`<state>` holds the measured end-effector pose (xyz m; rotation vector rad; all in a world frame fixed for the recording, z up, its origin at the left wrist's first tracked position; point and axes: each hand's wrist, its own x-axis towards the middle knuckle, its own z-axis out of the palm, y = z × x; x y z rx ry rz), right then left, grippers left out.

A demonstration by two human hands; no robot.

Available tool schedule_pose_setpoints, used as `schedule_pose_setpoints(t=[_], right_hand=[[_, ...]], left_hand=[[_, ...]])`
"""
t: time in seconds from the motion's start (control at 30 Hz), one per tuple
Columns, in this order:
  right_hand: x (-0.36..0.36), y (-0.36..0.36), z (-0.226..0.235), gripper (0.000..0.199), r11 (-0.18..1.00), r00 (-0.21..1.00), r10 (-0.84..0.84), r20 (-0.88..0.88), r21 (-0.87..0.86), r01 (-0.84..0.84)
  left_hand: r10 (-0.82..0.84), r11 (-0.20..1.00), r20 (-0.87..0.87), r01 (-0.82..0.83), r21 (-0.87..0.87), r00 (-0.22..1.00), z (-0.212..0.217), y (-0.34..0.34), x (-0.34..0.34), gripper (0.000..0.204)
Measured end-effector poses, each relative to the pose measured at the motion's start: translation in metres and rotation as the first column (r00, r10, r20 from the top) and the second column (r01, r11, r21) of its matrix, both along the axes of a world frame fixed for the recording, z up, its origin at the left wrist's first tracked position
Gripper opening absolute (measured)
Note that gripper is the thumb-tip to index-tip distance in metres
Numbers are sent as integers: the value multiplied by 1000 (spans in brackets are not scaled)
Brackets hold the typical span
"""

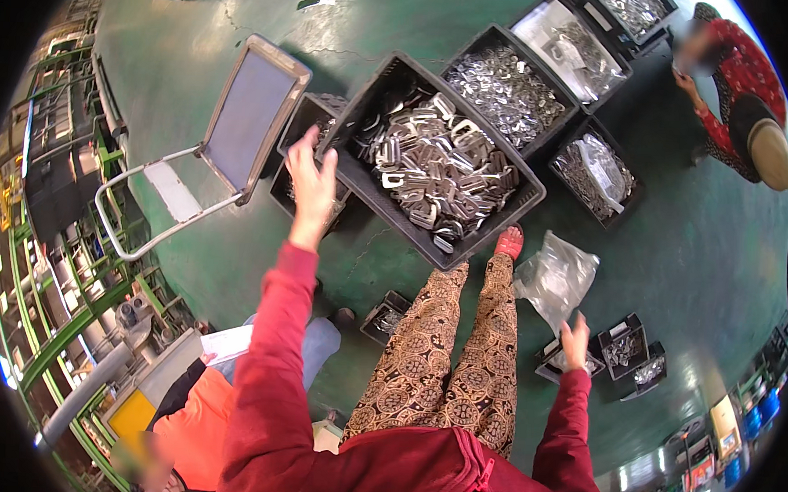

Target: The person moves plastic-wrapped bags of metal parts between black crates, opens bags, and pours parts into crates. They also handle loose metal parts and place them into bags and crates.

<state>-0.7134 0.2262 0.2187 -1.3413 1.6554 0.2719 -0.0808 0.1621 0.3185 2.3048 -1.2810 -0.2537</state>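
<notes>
In front of my feet stands a black plastic crate (380,212) heaped with silvery metal buckle-like pieces (442,156). My left hand (311,183) reaches forward beside the crate's left corner, fingers apart and nothing in them. Whether its fingertips touch the rim I cannot tell. From my right hand (574,342), out to the right, a clear plastic bag (558,279) spreads away over the floor. The fingers are closed at the bag's near corner. No contents can be made out inside the bag.
More black crates of small metal parts (506,88) extend to the far right. A flat trolley (250,117) with a pale handle stands left. Small bins (622,348) sit at right. One person in orange (197,422) is near left, another in red (744,77) far right.
</notes>
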Motion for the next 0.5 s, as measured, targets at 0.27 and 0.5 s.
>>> schedule_pose_setpoints(t=[0.27, 0.5], right_hand=[[285, -90, 43, 54, 666, 429, -733, 529, 429, 609], [285, -114, 50, 31, 776, 566, -628, 534, 374, 508]], left_hand=[[-143, 779, -408, 357, 516, 902, -87, -89, 94, 68], [-174, 944, -111, 198, 263, 979, -136, -116, 65, 25]])
